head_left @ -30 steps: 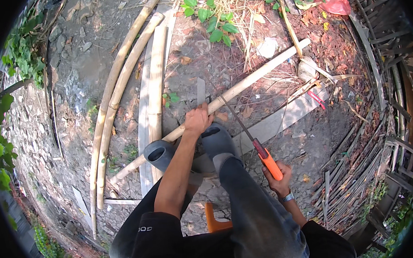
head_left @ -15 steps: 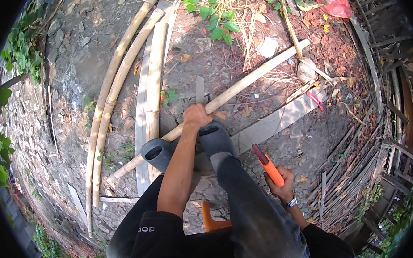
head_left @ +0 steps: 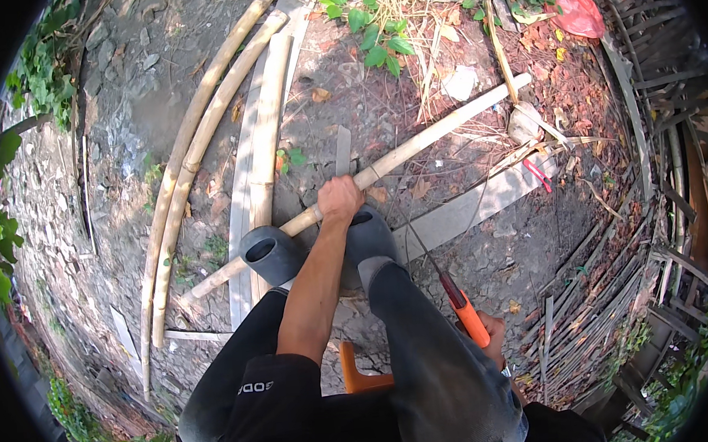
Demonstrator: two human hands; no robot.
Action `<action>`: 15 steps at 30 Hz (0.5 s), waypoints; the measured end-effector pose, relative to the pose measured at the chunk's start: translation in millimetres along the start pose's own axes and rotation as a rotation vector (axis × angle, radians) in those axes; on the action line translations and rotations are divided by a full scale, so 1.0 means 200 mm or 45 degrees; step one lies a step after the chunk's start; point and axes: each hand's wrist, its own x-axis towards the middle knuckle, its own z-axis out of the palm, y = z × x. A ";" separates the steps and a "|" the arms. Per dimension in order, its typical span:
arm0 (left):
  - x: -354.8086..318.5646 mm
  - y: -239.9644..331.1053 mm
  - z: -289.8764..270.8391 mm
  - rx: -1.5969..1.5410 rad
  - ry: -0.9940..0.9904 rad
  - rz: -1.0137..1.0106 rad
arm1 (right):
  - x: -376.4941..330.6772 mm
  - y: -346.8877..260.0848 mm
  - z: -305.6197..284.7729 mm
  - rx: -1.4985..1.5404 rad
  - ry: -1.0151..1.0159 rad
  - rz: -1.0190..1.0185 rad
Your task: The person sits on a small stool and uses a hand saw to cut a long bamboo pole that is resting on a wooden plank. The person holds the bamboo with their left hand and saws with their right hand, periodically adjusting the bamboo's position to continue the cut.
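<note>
The long pale bamboo pole [head_left: 414,144] lies slantwise across the bare dirt ground [head_left: 533,234], pinned near its lower part under two grey rubber clogs [head_left: 271,254]. The left hand [head_left: 339,199] is closed around it just above the feet. It looks stiff, light for its length and smooth-skinned, so likely to roll or slip; a grip close to the feet seems steadiest. The right hand [head_left: 491,338] holds a handsaw with an orange handle [head_left: 467,315] beside the right knee (blade pointing toward the pole). More bamboo poles [head_left: 196,150] and flat split slats [head_left: 264,145] lie to the left. The yard is littered with dry leaves, and a fence of woven sticks [head_left: 618,294] runs on the right.
</note>
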 end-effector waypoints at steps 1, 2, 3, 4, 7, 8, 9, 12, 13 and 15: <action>-0.01 -0.03 -0.02 0.007 -0.004 -0.022 | -0.05 0.02 -0.04 -0.048 -0.038 0.031; 0.00 -0.01 -0.02 0.012 -0.010 0.000 | -0.11 0.03 -0.07 -0.034 -0.023 0.117; 0.00 0.02 -0.01 0.018 -0.017 0.020 | -0.13 0.06 -0.06 -0.025 -0.011 0.088; -0.01 0.04 -0.01 0.014 -0.025 0.016 | -0.09 0.04 -0.03 -0.009 -0.005 0.053; -0.04 0.04 0.01 0.027 -0.043 0.009 | 0.30 -0.08 0.20 -0.080 -0.024 -0.058; -0.06 0.04 0.04 0.031 -0.057 0.016 | 0.46 -0.12 0.27 -0.086 -0.026 -0.132; -0.07 0.06 0.05 0.038 -0.063 0.040 | 0.56 -0.14 0.31 -0.091 -0.008 -0.208; -0.04 0.02 0.02 0.010 -0.028 0.027 | 0.52 -0.09 0.29 0.043 0.008 -0.116; -0.08 0.02 0.05 0.001 -0.043 0.012 | 0.41 -0.05 0.25 0.029 -0.003 -0.056; -0.04 0.04 0.04 0.006 -0.006 0.024 | 0.26 0.06 0.19 0.014 0.042 -0.021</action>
